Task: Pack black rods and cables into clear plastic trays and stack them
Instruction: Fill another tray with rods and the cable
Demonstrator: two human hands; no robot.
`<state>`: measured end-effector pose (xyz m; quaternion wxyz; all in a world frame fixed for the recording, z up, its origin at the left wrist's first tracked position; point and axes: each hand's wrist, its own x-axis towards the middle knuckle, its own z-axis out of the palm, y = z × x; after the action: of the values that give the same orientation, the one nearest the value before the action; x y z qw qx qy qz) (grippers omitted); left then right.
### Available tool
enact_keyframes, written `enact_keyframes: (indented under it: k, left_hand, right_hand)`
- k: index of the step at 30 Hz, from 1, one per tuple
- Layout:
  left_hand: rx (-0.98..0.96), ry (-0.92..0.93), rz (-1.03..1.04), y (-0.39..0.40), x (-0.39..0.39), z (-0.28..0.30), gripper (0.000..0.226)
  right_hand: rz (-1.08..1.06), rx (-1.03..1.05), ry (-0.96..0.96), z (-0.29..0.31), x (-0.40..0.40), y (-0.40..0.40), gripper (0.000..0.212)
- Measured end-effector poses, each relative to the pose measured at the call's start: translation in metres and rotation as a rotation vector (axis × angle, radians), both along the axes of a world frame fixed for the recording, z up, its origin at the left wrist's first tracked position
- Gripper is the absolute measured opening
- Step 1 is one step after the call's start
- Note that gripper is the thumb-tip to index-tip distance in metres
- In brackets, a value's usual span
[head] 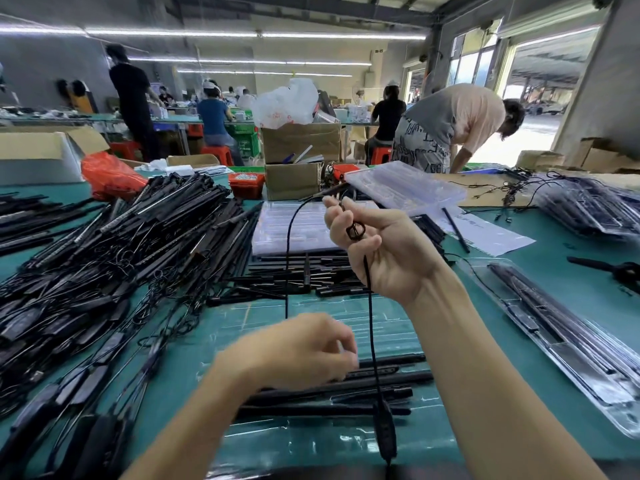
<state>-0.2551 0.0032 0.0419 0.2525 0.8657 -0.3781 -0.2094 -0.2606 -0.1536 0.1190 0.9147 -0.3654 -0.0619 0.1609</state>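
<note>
Near clear tray (322, 441) holds black rods (346, 386); left hand (301, 348) pinches rod, right hand (377, 251) grips cable (370, 306)

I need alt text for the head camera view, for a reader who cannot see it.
The right hand, raised, holds a coiled black cable that hangs down, while the left hand hovers with curled fingers over a clear plastic tray holding black rods on a green table. A large pile of rods and cables lies to the left.
</note>
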Motion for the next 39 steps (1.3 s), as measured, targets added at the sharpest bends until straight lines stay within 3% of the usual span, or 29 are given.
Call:
enact_keyframes:
  k: [3,6,8,11,16,18,19,21,23,25,28,32,36,39]
  left_hand:
    - [-0.021,-0.112,-0.037,-0.021,-0.012,-0.048,0.028]
    - [0.123,-0.244,-0.108,-0.030,-0.010,-0.092,0.052]
    - [0.122,-0.350,-0.125,-0.031,-0.003,-0.109,0.057]
    - [0.075,-0.455,-0.117,-0.032,0.009,-0.124,0.058]
    - [0.030,-0.402,-0.110,-0.029,0.018,-0.120,0.058]
    - [-0.131,-0.282,-0.090,-0.027,0.018,-0.105,0.048]
    - [-0.279,-0.135,-0.071,-0.026,0.015,-0.095,0.046]
    - [-0.554,0.350,-0.013,-0.022,0.009,-0.077,0.050]
    - [-0.648,0.749,-0.047,-0.014,0.005,-0.063,0.066]
    - [-0.634,0.920,-0.162,-0.004,0.006,-0.058,0.078]
    - [-0.589,0.982,-0.239,0.012,0.009,-0.049,0.059]
    - [-0.603,0.938,-0.181,0.026,0.014,-0.028,0.028]
    - [-0.497,0.532,0.143,0.028,0.019,-0.004,0.042]
    - [-0.461,0.385,0.192,0.028,0.029,0.009,0.037]
  right_hand:
    - [0.113,-0.031,0.016,-0.003,-0.009,0.008,0.023]
    - [0.236,0.000,0.007,0.001,-0.018,0.018,0.030]
    - [0.273,0.024,-0.001,0.008,-0.022,0.022,0.020]
    - [0.269,0.086,-0.028,0.022,-0.024,0.024,0.024]
    - [0.075,0.127,-0.095,0.039,-0.012,0.020,0.015]
    - [0.011,0.114,-0.094,0.037,-0.004,0.015,0.016]
    - [-0.009,0.115,-0.089,0.036,-0.001,0.012,0.015]
    - [-0.038,0.129,-0.077,0.032,0.007,0.004,0.010]
    - [-0.070,0.153,-0.061,0.028,0.013,-0.004,0.006]
    - [-0.098,0.176,-0.049,0.026,0.019,-0.013,0.010]
    - [-0.146,0.182,-0.024,0.018,0.027,-0.028,0.015]
    - [-0.255,0.061,0.015,-0.002,0.038,-0.046,0.010]
    - [-0.325,-0.171,0.091,-0.032,0.043,-0.066,0.011]
    - [-0.403,-0.487,0.101,-0.058,0.041,-0.081,0.014]
